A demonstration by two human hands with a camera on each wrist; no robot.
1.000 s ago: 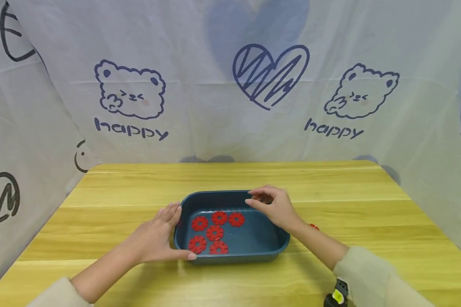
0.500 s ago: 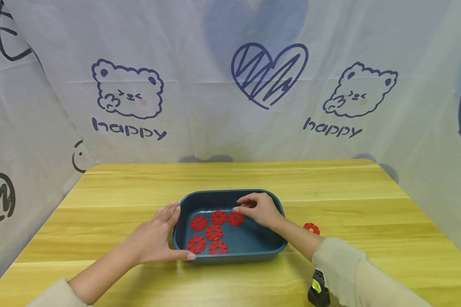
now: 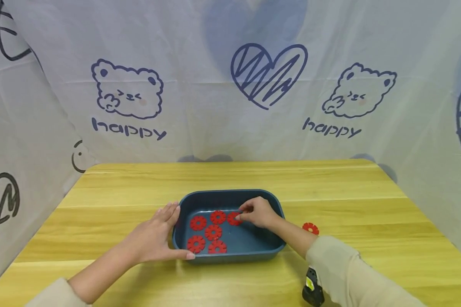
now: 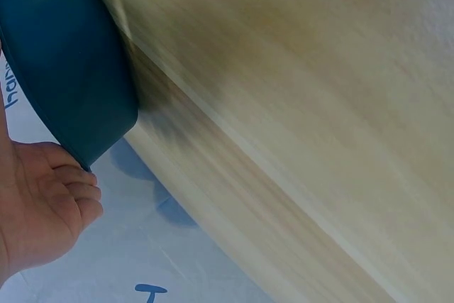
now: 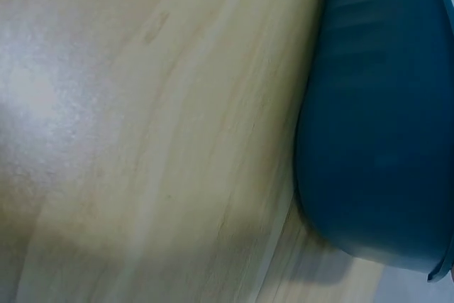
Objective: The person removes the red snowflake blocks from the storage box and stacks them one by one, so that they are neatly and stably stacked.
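Observation:
A dark blue plastic box [image 3: 253, 257] stands on the wooden table, with several red notched discs [image 3: 213, 232] like plastic snowflake building pieces lying in its left half. My left hand [image 3: 157, 236] holds the box's left front corner, fingers over the left rim and thumb along the front rim. In the left wrist view the left hand's fingers [image 4: 84, 193] bend at the rim. Inside the box, my right hand [image 3: 259, 213] has thumb and forefinger bent, their tips at the right edge of one red disc [image 3: 232, 218], with a gap between them. The right wrist view shows only the box wall [image 5: 383, 125].
Another red disc [image 3: 310, 228] lies on the table right of the box, behind the right forearm. A black device with a yellow patch [image 3: 312, 288] hangs at the right wrist. A white cloth [image 3: 199, 106] with drawn bears and hearts hangs behind the wooden table [image 3: 119, 183].
My right hand has moved left and down from the box's back rim to the red disc inside. The loose disc on the table has become more visible. My left hand stays put.

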